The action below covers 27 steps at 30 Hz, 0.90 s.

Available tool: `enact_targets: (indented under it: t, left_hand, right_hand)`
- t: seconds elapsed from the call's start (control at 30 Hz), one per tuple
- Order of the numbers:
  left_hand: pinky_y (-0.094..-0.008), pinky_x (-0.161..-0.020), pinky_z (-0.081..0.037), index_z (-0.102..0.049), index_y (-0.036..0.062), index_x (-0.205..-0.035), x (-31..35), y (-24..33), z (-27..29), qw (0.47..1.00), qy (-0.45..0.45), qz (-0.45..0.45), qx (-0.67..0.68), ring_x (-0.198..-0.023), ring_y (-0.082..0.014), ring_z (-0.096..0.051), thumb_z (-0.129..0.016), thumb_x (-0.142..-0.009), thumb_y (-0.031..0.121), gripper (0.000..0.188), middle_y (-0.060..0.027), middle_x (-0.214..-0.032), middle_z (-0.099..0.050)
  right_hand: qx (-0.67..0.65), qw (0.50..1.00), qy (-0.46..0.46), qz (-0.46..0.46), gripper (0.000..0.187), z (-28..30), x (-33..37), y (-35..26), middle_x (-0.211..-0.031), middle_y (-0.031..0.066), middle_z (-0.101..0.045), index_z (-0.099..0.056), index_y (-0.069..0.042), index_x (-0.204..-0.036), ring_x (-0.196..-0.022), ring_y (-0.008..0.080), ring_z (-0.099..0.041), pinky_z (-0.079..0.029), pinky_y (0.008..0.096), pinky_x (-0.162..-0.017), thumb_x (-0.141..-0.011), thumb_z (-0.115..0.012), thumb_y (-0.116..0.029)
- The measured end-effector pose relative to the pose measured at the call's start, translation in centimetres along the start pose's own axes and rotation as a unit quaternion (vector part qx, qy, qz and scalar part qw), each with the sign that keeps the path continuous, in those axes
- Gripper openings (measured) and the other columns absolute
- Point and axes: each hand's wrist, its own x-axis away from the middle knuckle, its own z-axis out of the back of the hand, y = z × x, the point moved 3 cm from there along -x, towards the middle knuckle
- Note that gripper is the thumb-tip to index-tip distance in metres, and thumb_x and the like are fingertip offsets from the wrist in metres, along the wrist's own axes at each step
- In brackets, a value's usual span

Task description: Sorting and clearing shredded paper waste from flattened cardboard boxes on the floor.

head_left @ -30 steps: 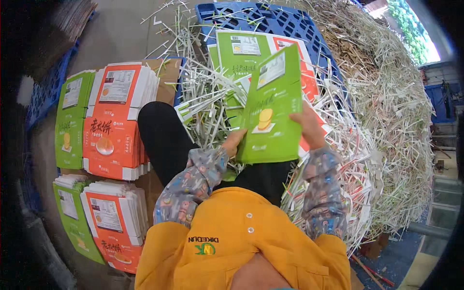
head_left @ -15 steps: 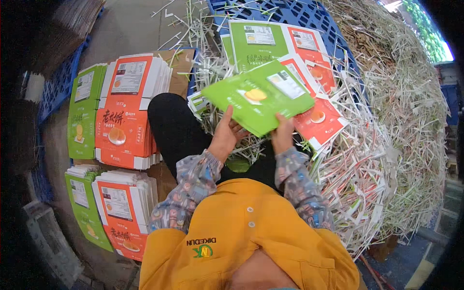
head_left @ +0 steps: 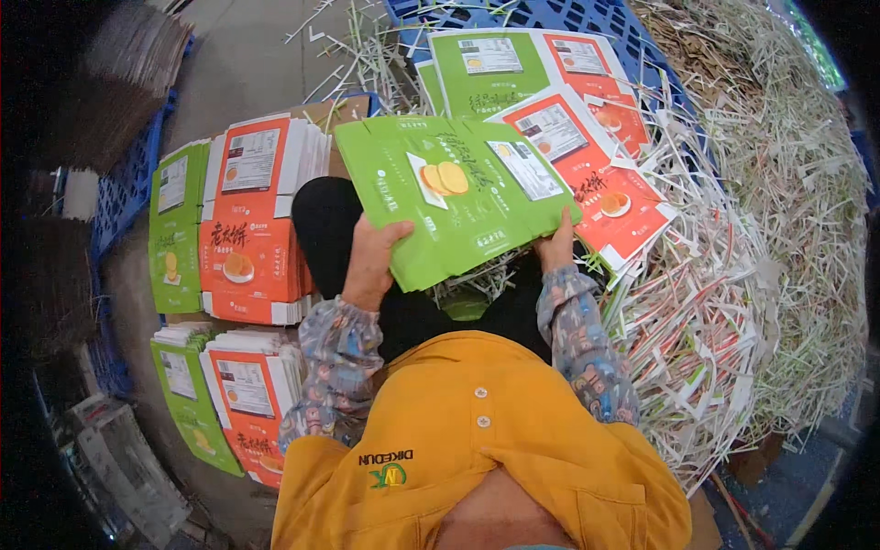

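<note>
Above my lap I hold a green printed carton sheet (head_left: 458, 197), tilted, with a picture of yellow cakes and a white label panel. My left hand (head_left: 371, 257) grips its near left corner, thumb on top and fingers hidden beneath. At the near right corner my right hand (head_left: 557, 246) is closed on the edge. Whether it is one sheet or a few together I cannot tell. Just beyond it lie a red carton sheet (head_left: 632, 220) and a larger green-and-red printed sheet (head_left: 500, 87), partly covered.
To my left stand stacks of flat cartons, green (head_left: 176, 229) and red (head_left: 247, 257), with more stacks nearer me. Shredded paper strips (head_left: 678, 339) heap up on the right. A blue plastic pallet (head_left: 632, 46) lies at the back.
The green carton sheet has shifted left and turned its face more toward me. My left hand has moved left along its edge, and more of the red sheet behind now shows.
</note>
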Motion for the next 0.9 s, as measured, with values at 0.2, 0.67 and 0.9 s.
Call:
enact_targets:
  t: [0.2, 0.67, 0.9]
  left_hand:
    - [-0.0301, -0.079, -0.044, -0.04, -0.003, -0.112, 2.3, 3.5, 5.6, 0.996, 0.034, -0.07, -0.049, -0.091, -0.0201, -0.053, -0.053, -0.067, -0.003, 0.047, -0.0102, -0.103, -0.052]
    - [-0.0292, -0.079, -0.043, -0.042, 0.0001, -0.113, 5.6, 7.2, 13.0, 0.898, 0.299, -0.318, 0.053, -0.092, -0.0175, -0.052, -0.051, -0.078, 0.001, 0.037, -0.0078, -0.107, -0.051]
    - [-0.0259, -0.073, -0.043, -0.045, 0.0013, -0.11, 8.2, 8.8, 15.0, 0.863, 0.336, -0.377, 0.032, -0.084, -0.0127, -0.052, -0.052, -0.08, 0.008, 0.031, -0.0038, -0.098, -0.053]
  right_hand:
    - [0.248, 0.958, -0.125, 0.065, 0.032, -5.2, 1.7, 1.9, -0.108, 0.0061, -0.05, -0.04, -0.001, -0.115, -0.098, 0.0193, -0.05, -0.042, 0.0303, -0.084, -0.088, -0.04, -0.017]
    - [-0.008, 0.972, -0.23, -0.045, 0.048, -21.3, 5.6, 4.3, -0.119, 0.0068, -0.045, -0.042, -0.008, -0.117, -0.11, 0.0241, -0.04, -0.031, 0.0411, -0.095, -0.078, -0.057, -0.032]
    - [0.154, 0.921, -0.324, 0.149, 0.053, -24.6, 6.9, 4.9, -0.123, 0.0049, -0.041, -0.041, -0.011, -0.12, -0.112, 0.0242, -0.038, -0.029, 0.0429, -0.096, -0.078, -0.055, -0.039]
